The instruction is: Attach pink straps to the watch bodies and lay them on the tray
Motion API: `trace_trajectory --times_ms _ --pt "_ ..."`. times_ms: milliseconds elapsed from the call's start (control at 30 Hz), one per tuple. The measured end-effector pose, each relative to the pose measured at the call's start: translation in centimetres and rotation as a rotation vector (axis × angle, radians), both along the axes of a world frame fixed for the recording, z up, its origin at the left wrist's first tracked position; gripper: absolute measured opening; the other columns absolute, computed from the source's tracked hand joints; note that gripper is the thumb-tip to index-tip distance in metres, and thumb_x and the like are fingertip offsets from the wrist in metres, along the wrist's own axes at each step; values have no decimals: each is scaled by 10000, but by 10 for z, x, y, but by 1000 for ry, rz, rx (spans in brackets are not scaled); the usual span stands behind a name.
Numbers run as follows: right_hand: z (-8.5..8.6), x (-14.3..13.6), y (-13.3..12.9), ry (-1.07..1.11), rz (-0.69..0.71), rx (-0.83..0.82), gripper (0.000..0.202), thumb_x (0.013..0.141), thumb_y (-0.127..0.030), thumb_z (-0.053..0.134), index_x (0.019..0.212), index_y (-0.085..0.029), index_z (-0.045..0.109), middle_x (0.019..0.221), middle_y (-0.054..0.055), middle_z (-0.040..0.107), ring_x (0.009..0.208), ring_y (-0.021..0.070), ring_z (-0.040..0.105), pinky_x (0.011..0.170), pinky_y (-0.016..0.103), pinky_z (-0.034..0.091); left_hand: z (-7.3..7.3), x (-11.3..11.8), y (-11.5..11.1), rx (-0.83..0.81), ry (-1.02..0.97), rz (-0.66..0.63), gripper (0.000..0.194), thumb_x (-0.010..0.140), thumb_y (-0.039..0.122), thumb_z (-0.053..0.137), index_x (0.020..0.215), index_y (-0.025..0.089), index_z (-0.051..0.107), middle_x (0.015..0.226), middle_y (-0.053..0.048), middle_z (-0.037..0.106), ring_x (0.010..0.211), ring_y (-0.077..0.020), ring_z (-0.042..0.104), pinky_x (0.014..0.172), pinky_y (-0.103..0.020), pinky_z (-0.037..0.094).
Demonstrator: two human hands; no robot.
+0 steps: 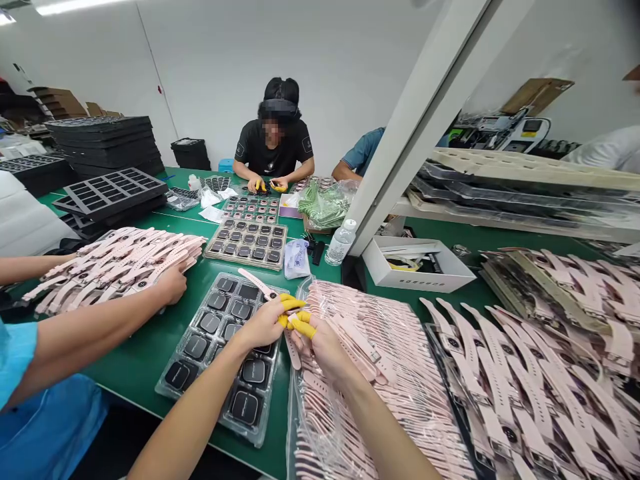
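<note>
My left hand, with yellow covers on its fingertips, pinches a pink-strapped watch whose strap sticks out toward the upper left. Against it, my right hand, also with yellow fingertip covers, closes on the same watch; part of a strap hangs below. Both hands are over the gap between a clear tray of black square watch cases and a plastic bag full of pink straps. A few loose pink straps lie on that bag beside my right hand.
At left a person's hands hold a tray of pink watches. A person in black works across the green table. Around stand a bottle, a white box, a slanted post and more pink watches at right.
</note>
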State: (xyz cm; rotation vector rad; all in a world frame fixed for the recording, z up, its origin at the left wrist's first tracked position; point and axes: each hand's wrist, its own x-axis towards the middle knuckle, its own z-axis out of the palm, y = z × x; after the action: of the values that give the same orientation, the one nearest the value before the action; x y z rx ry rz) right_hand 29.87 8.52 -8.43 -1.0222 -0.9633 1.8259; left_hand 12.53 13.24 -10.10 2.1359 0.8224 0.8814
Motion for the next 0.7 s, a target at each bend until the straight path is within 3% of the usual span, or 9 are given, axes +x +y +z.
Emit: trace_trajectory --times_ms 100,267,333,533,700 --pt "1 2 2 61 -34 -51 441 740 -550 811 845 -215 543 489 -93 471 382 50 273 375 189 193 3 0 -1 2 17 8 597 861 19 463 1387 244 635 1357 -97 649 1290 -238 602 1140 -436 489" --pt "1 5 6 125 -93 -108 454 730 -548 824 861 -217 542 504 -110 404 402 44 247 384 172 166 9 1 -3 -72 -66 130 397 976 146 506 1344 207 642 1259 -115 701 1164 -239 670 1046 -406 544" --pt "1 4 6 132 -78 -91 449 740 -549 823 874 -212 558 506 -104 418 403 47 262 384 175 176 9 0 -3 -67 -75 142 397 972 141 501 1338 199 644 1251 -118 702 1165 -239 670 1046 -409 545" --pt "-3 1 2 143 10 -88 457 762 -560 822 822 -222 519 497 -84 462 384 55 267 362 194 166 4 0 -3 37 36 -7 537 896 43 448 1373 214 626 1332 -111 662 1258 -233 616 1115 -423 510" --pt "-3 -2 4 204 -68 -115 497 708 -537 866 779 -229 482 472 -104 415 382 44 231 365 182 147 3 2 -4 30 25 68 535 915 54 436 1390 221 614 1331 -105 659 1265 -233 608 1128 -424 503"
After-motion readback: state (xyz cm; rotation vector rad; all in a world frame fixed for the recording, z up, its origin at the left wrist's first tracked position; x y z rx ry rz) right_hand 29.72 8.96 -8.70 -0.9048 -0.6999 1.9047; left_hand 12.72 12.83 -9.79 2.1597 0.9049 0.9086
